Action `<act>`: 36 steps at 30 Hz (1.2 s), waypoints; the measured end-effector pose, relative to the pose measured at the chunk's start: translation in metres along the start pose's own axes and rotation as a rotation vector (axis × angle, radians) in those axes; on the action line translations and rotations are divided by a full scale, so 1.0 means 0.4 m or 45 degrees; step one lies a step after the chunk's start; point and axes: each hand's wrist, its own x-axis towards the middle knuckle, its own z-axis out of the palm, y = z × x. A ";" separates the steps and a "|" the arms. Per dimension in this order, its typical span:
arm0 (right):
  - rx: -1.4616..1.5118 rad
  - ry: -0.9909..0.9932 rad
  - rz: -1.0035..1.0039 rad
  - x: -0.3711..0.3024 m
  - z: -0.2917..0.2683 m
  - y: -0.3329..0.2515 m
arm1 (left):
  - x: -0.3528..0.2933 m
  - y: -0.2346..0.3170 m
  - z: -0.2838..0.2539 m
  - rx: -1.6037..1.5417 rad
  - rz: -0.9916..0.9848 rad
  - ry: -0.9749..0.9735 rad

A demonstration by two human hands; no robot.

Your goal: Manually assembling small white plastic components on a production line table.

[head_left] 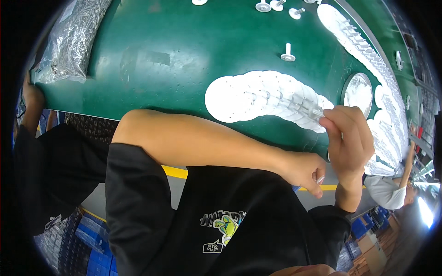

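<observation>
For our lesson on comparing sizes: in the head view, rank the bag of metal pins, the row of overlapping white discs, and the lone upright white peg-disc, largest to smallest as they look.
1. Row of overlapping white discs
2. Bag of metal pins, partly cut off at the rim, so close to first and unsure
3. Lone upright white peg-disc, clearly smallest

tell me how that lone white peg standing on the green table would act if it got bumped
The white peg stands upright on a wide round foot, so it probably resists a light nudge. Its stem is thin, so a harder knock would likely tip it. It looks like light plastic and may slide easily on the smooth green table.
</observation>
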 end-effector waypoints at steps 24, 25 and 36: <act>-0.186 -0.124 -0.255 0.015 -0.004 0.006 | 0.007 -0.004 0.005 -0.001 0.021 -0.005; -0.221 -0.101 -0.227 0.015 -0.013 0.003 | 0.006 0.005 0.003 0.014 0.028 0.003; 0.390 -0.605 0.252 -0.205 -0.143 -0.042 | -0.015 0.036 0.015 -0.029 -0.124 0.074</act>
